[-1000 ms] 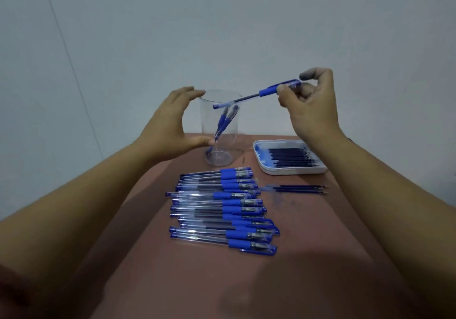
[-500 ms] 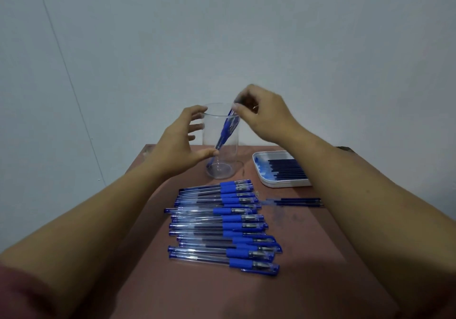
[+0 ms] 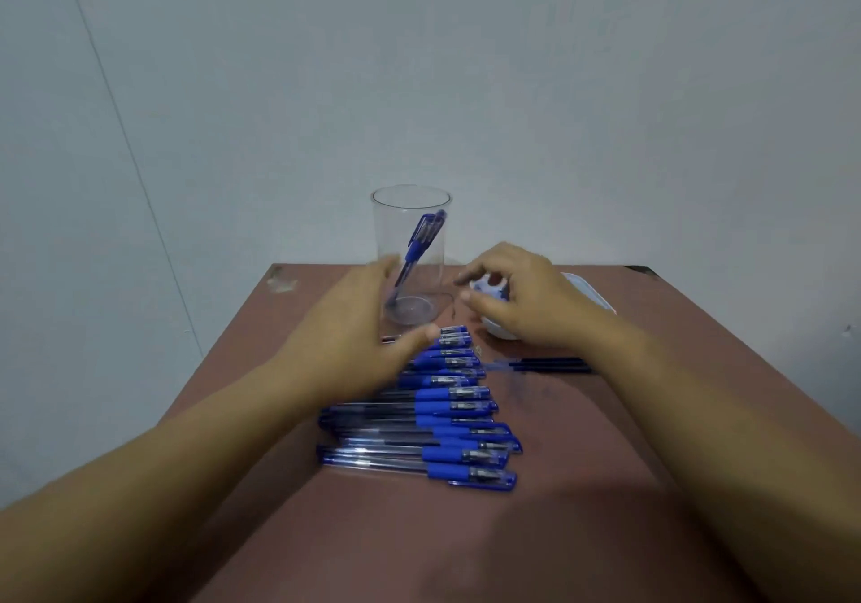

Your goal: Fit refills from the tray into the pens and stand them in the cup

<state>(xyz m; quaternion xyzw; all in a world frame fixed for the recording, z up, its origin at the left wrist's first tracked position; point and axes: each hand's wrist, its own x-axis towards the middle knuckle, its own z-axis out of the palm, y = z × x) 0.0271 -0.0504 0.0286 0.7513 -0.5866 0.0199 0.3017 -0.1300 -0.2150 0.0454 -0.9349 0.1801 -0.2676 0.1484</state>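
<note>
Hands low beside cup and tray

Blurred, the left hand (image 3: 358, 336) hovers beside the clear cup (image 3: 386, 229), fingers straight and spread, holding nothing. The right hand (image 3: 522, 304) hangs over the white tray (image 3: 589, 295), fingers loosely curled, nothing visibly pinched. Blue pens (image 3: 419, 243) lean inside the cup. A row of pens (image 3: 447, 416) lies on the counter (image 3: 652, 439), with loose refills (image 3: 550, 365) just to its right.

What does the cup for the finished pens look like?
Look to the far end of the brown table, just beyond the row of pens lying flat. The cup stands there, left of the white tray: the only clear, upright thing, with blue pens leaning inside.
</note>
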